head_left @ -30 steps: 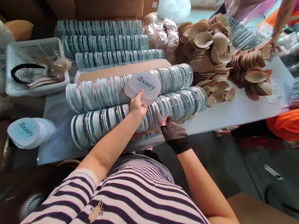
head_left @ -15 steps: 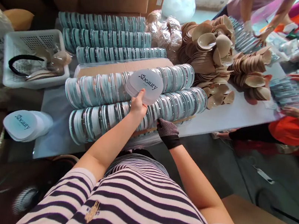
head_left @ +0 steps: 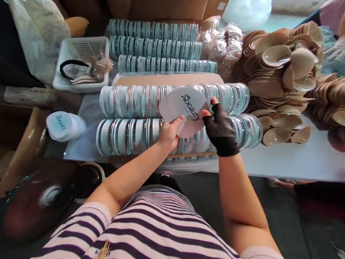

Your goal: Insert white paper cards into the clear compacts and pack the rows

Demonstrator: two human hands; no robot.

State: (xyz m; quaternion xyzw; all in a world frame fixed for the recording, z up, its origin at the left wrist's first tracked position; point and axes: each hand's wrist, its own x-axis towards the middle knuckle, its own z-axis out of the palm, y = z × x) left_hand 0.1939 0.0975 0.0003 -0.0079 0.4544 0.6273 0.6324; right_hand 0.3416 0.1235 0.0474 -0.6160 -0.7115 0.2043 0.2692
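A rounded white card [head_left: 176, 104] printed with a "beauty" logo is gripped in my bare left hand [head_left: 169, 136], thumb on top and fingers beneath. More cards seem to lie under it, but I cannot count them. My right hand [head_left: 222, 130], in a black fingerless-tip glove, is at the card's right edge, thumb and forefinger closed about it. Below both hands lie two long rows of clear round-rimmed pieces, the nearer row [head_left: 126, 137] and the farther row [head_left: 128, 101], standing on edge and packed tightly.
More teal-tinted rows [head_left: 155, 48] lie at the back. A white basket [head_left: 62, 61] holds a black band and beige pieces. Another card stack [head_left: 64, 126] rests at the table's left end. Beige cups [head_left: 272, 81] are heaped at right, near a co-worker's gloved hand [head_left: 340, 47].
My right hand has risen from the near row's edge to the card's right edge. My left hand still holds the card, now tilted differently. The view has swung left.
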